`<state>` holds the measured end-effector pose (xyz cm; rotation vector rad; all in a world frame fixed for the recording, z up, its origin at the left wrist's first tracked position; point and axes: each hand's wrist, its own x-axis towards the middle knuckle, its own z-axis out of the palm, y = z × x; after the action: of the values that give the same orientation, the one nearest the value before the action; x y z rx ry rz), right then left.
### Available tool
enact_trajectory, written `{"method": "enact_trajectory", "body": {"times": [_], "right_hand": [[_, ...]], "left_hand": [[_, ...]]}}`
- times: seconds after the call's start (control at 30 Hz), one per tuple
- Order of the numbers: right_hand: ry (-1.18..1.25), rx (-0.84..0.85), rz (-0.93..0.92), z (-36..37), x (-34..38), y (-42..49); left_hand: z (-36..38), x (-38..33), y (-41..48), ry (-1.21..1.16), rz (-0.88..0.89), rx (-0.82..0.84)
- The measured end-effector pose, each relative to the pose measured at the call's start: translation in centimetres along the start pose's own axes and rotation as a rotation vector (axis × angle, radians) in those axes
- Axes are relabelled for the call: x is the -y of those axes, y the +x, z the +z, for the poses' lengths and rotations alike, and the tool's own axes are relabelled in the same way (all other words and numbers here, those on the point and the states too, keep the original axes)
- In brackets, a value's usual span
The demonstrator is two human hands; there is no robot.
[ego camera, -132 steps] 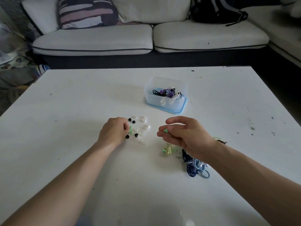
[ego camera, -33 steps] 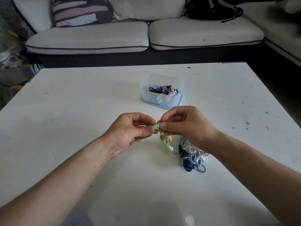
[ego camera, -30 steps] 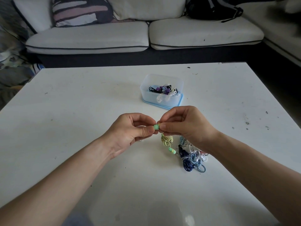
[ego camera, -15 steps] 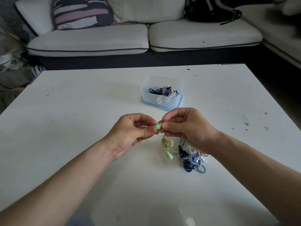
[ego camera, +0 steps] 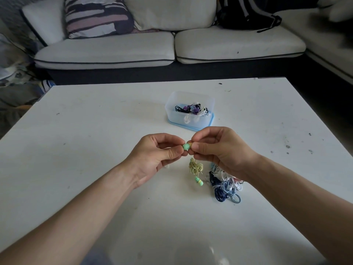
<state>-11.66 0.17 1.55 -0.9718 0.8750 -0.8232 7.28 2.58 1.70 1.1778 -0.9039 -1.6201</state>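
Both hands up over the table, fingertips meeting in the middle. My left hand (ego camera: 160,155) pinches the green ear tip (ego camera: 185,146) between thumb and forefinger; my right hand (ego camera: 219,150) pinches the earbud (ego camera: 190,145) it sits against, other fingers curled in. Tip and bud are touching; can't tell whether the tip is fully seated. The bud's yellow-green cord (ego camera: 195,166) hangs down from my right hand in a bunched knot, with the second earbud (ego camera: 199,181), green-tipped, dangling at its lower end just above the white table (ego camera: 95,150). Just to the right of that, partly under my right wrist, a tangled pile of dark blue, light blue and white cables (ego camera: 224,186) lies on the table. Farther out, centre of the table, a clear plastic box (ego camera: 189,109) on a blue lid or base holds more earphones, black, purple and white. Beyond the table's far edge: a white sofa (ego camera: 172,48) with a striped cushion (ego camera: 95,16) on the left and a black backpack (ego camera: 246,12) on the right.
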Motion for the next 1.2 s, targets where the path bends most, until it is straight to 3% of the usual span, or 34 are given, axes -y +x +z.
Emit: {"method": "enact_trajectory", "body": {"times": [1.2], "right_hand": [[-0.023,-0.005,-0.029,0.1,0.4,-1.6]], "left_hand": [[0.7,0.2,-0.9,-0.026,-0.038,0.033]]}}
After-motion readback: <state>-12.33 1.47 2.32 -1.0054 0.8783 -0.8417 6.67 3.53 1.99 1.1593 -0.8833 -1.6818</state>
